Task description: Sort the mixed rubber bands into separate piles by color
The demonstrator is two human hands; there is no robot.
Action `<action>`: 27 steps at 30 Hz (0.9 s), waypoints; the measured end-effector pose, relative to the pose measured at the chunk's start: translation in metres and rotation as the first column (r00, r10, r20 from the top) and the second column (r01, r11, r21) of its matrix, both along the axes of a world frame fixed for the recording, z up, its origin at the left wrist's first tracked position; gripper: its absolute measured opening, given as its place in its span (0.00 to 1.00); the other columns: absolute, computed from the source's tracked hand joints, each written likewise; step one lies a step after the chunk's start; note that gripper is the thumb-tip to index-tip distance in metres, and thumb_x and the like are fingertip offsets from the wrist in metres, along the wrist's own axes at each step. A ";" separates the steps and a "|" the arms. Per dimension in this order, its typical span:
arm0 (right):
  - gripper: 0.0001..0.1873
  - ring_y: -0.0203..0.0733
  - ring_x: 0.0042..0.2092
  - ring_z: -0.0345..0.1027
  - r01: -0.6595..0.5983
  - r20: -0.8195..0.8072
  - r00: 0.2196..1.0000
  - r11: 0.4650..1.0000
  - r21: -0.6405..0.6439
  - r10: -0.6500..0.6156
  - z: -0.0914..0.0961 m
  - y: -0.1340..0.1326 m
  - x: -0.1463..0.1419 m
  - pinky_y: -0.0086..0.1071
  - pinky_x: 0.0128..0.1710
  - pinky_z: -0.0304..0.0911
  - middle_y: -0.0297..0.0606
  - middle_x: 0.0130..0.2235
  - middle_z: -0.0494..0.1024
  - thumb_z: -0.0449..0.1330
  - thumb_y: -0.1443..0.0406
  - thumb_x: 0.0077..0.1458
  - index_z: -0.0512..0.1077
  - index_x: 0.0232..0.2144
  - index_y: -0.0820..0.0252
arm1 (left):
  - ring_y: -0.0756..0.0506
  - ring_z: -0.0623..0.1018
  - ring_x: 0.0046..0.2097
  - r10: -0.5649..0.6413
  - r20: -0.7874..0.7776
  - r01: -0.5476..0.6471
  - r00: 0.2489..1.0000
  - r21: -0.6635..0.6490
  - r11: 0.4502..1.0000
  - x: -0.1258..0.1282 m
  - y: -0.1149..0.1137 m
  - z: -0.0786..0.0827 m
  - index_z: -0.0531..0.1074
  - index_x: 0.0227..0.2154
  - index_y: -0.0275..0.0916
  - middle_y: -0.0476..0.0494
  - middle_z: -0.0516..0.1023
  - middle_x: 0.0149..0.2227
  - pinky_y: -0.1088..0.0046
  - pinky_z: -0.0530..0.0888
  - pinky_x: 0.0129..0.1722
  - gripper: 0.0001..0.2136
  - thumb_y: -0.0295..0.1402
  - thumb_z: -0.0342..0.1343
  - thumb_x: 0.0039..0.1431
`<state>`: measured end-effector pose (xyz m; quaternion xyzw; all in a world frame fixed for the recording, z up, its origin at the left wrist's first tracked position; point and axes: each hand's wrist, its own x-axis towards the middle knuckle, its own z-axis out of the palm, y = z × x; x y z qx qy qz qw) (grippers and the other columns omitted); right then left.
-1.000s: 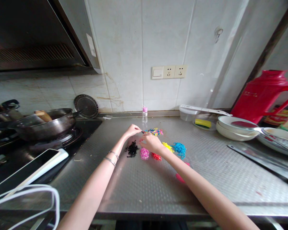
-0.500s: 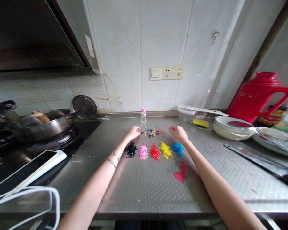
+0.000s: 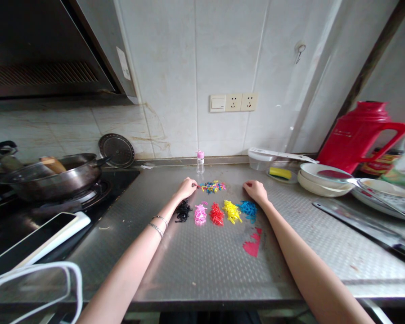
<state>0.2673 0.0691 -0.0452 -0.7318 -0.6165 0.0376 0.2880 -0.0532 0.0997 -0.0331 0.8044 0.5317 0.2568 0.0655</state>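
Observation:
My left hand (image 3: 186, 186) rests on the steel counter with fingers curled, pinching something small at the left edge of a mixed pile of coloured rubber bands (image 3: 212, 186). My right hand (image 3: 255, 189) lies on the counter right of that pile, fingers curled under, just above the blue heap (image 3: 248, 209). In a row in front lie sorted heaps: black (image 3: 182, 210), pink (image 3: 200, 213), red (image 3: 217, 214), yellow (image 3: 232, 211) and blue. A small clear bottle with a pink cap (image 3: 200, 162) stands behind the mixed pile.
A pan (image 3: 50, 176) sits on the stove at left, with a tablet (image 3: 37, 240) in front of it. At right are white bowls (image 3: 319, 179), a sponge (image 3: 281, 173), a red thermos (image 3: 361, 133) and a long knife (image 3: 364, 227). A red scrap (image 3: 253, 245) lies on the counter (image 3: 205, 270).
My right hand left the spot beside my left hand and swung right across the heaps, settling above the blue heap. My left hand stayed at the mixed pile.

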 end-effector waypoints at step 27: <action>0.15 0.41 0.38 0.69 0.003 -0.025 1.000 1.000 -0.014 -0.004 0.002 -0.001 0.000 0.25 0.30 0.58 0.39 0.33 0.77 0.51 0.60 0.48 0.75 0.33 0.57 | 0.46 0.71 0.34 -0.165 -0.044 0.162 0.985 -0.068 0.984 -0.015 -0.004 0.048 0.73 0.25 0.34 0.41 0.73 0.30 0.72 0.66 0.38 0.09 0.30 0.49 0.50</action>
